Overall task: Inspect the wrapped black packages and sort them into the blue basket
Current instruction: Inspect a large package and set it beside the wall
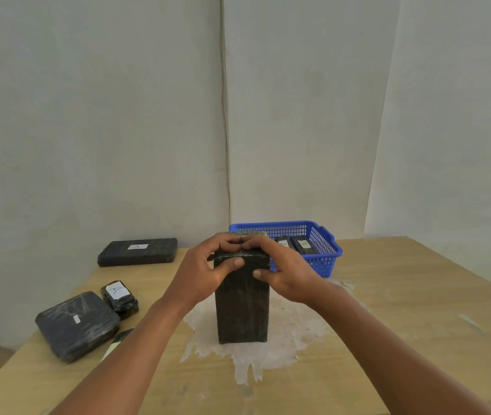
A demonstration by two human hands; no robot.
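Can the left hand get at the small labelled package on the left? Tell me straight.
Probably yes. The small labelled package lies uncovered on the table, left of the left hand, with nothing between them. But that hand first has to release its grip on the upright package.

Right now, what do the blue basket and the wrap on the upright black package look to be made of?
Blue lattice basket: likely moulded plastic, judging by its uniform colour and grid walls. Upright black package: apparently glossy clear film over black, showing wrinkles and glints; contents hidden. Both hands grip its top.

Soft, even daylight throughout; faint shadows beneath the arms; glare off the plastic wrap on a left-side package (pixel 77 325); wide-angle bending at edges; slightly soft focus.
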